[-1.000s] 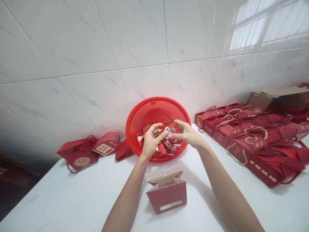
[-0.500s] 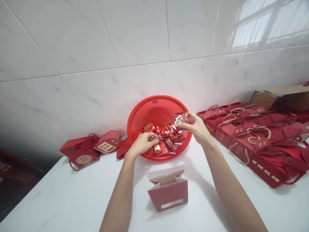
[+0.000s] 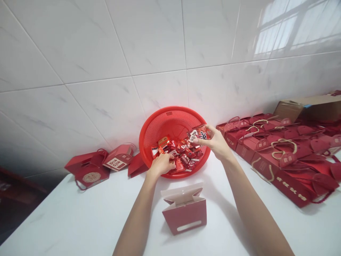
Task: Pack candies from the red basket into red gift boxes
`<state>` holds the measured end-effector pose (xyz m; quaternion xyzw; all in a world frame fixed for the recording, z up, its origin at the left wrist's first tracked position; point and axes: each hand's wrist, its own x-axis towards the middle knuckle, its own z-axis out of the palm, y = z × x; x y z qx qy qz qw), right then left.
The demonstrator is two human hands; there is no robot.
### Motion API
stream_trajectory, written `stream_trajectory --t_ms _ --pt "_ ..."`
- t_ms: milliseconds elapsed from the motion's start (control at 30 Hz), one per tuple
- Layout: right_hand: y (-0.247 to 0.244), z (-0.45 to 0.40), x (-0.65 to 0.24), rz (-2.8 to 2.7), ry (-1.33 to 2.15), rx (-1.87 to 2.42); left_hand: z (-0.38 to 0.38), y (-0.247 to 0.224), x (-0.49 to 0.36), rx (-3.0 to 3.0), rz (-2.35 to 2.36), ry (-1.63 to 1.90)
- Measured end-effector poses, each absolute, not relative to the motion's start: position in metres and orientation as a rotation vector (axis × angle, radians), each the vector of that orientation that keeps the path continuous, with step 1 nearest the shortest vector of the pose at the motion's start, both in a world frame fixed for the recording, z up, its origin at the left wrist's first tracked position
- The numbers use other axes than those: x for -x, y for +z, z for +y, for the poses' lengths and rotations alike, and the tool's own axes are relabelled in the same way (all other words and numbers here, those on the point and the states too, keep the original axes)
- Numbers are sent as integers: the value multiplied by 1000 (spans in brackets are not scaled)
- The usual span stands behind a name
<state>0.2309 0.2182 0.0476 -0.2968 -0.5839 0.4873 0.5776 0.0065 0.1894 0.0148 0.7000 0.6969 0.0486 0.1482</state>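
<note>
A round red plastic basket [image 3: 173, 113] leans tilted against the wall, with small red wrapped candies [image 3: 186, 151] at its lower side. My left hand [image 3: 162, 164] reaches into the basket's front left, its fingers curled among the candies; what they grip, if anything, is hidden. Over the basket's right side, my right hand [image 3: 217, 142] pinches a red packet [image 3: 198, 134] with white and dark lettering. An open-topped dark red paper box [image 3: 185, 216] stands upright on the white table [image 3: 106, 220] in front of the basket, touched by neither hand.
Left of the basket lie a red box with a round emblem [image 3: 92, 174], another with a white label [image 3: 117, 161] and a red piece [image 3: 137, 165]. Rows of red gift boxes [image 3: 266, 153] with rope handles fill the right side. Behind them is a cardboard box [image 3: 290, 109].
My left hand has moved slightly right and down, deeper among the candies. My right hand still holds the packet in nearly the same place.
</note>
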Motion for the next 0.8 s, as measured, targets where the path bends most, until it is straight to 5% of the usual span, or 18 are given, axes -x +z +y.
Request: stream_trajectory --t_ms 800 --pt "48 222 -234 -1200 1139 763 200 1 -1 -1921 1870 439"
